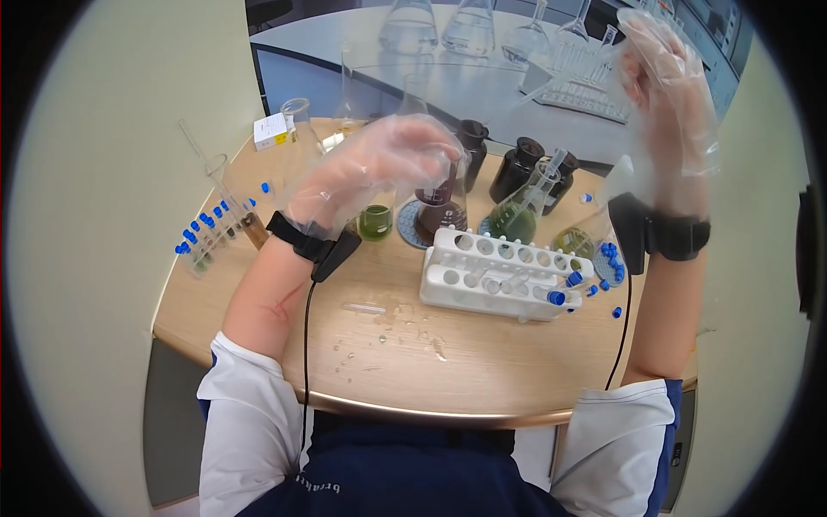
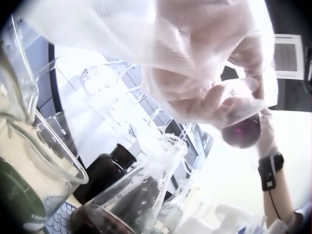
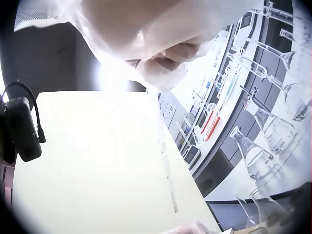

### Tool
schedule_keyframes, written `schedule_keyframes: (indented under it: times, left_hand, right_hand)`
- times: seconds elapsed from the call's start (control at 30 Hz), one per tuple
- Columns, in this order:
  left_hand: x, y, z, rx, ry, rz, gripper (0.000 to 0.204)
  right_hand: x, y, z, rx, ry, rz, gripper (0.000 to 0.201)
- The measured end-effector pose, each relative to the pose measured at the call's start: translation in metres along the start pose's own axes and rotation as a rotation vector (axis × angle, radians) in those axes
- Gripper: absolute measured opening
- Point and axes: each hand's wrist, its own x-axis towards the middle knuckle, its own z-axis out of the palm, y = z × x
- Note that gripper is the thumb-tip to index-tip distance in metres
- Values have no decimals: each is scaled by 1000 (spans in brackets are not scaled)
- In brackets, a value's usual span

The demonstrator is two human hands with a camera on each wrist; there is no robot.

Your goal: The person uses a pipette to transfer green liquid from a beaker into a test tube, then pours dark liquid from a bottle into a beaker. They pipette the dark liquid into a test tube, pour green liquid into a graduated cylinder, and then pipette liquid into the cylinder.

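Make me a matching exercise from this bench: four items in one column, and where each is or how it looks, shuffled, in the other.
Column one
1. white plastic test-tube rack
2. clear glass vessel of dark purple liquid
3. short clear tube
4. dark brown glass bottles

Column two
A. lying on the pale wooden tabletop beside wet drops
B. near the tabletop's far edge
C. in the plastic-gloved left hand
D. pierced with round holes

Pairs: 1-D, 2-C, 3-A, 4-B
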Motion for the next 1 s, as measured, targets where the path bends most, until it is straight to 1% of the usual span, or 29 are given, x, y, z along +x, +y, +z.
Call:
schedule_keyframes:
  times: [0.03,0.1,0.17,0.23,0.27,0.3,0.37,0.4,0.5,0.53,0.6,0.63,0.7,0.73,0.83,0.9,0.93,1.0]
  left_hand:
    - [-1,-1,-1,23,18,-2,40]
    - [0,-1,0,101,76,-32,72]
    - [-2,0,1,72,83,-33,72]
    - [-2,6,7,137,117,-89,68]
    - [0,12,12,217,148,-143,63]
    - [1,16,15,298,181,-196,58]
    - [-1,16,15,234,158,-164,47]
    - [-2,17,13,202,146,-148,42]
    - [-1,3,4,71,139,1,33]
    - [0,5,6,115,165,-33,34]
    - [0,12,12,204,218,-99,35]
    - [-1,15,13,183,215,-104,30]
    - [-2,17,15,144,212,-117,21]
    - [-2,16,14,140,209,-107,21]
    - [-1,15,12,146,204,-97,22]
    - [-1,18,15,171,202,-113,23]
    - [-1,19,17,131,189,-105,25]
    - [0,21,19,58,167,-89,30]
  right_hand:
    - [-3,0,1,-21,39,18,20]
    - [-8,4,4,-81,112,50,21]
    - [-9,15,5,-129,172,78,23]
    - [-3,31,4,-148,221,106,23]
    - [-5,36,4,-131,229,83,25]
    - [-4,39,3,-182,222,108,25]
    - [3,46,-1,-282,208,157,26]
    - [5,52,-4,-285,180,167,29]
    - [12,73,-10,-362,169,277,33]
    - [21,105,-24,-498,202,239,37]
    - [20,111,-22,-506,125,306,29]
    - [22,113,-18,-507,86,337,24]
    - [25,118,-11,-671,-17,417,24]
    - [26,121,-8,-750,-70,459,24]
    - [25,132,-2,-672,-229,679,26]
    - [20,148,-7,-757,-403,579,26]
    - [17,157,-10,-798,-491,528,26]
    - [9,177,-10,-657,-460,550,20]
